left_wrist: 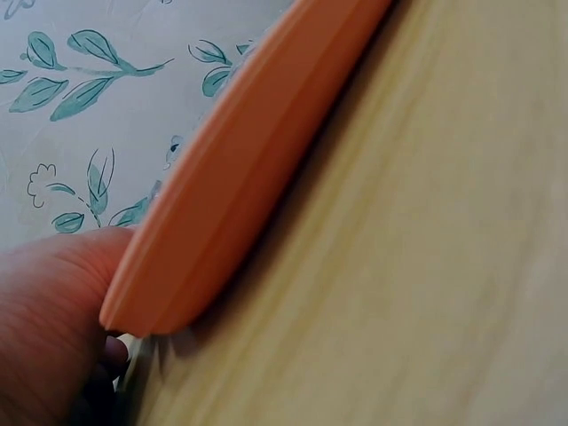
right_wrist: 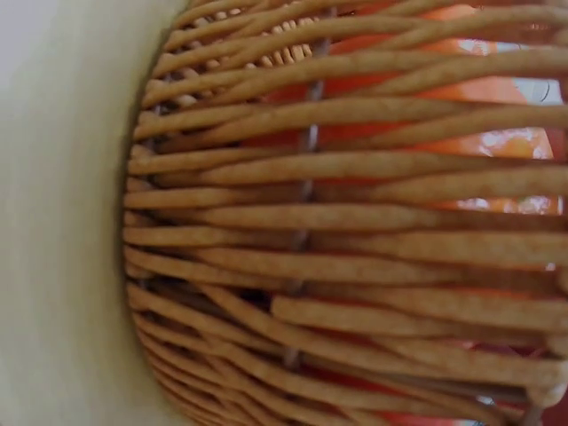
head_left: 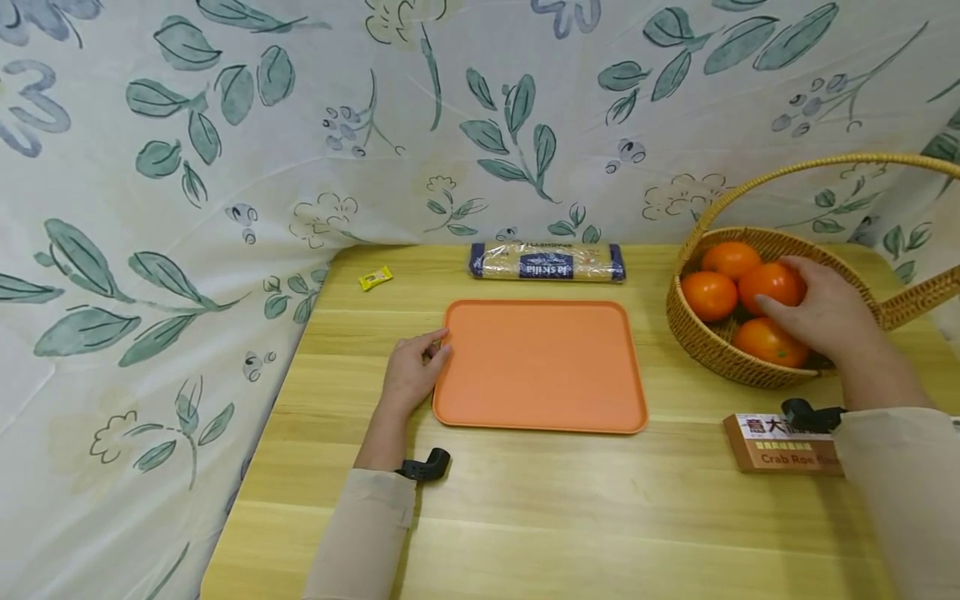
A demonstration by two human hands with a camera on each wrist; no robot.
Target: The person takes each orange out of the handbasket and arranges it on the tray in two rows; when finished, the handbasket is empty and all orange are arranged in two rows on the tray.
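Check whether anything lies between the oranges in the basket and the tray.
Nothing visible does. The right hand rests on the oranges in the basket; bare table lies between basket and tray. The basket's rim and handle must be cleared. The left hand touches the tray's left edge.

Brown box (head_left: pixel 783 445): "Crab Roe"; noodle pack (head_left: pixel 547 262) label unreadable.
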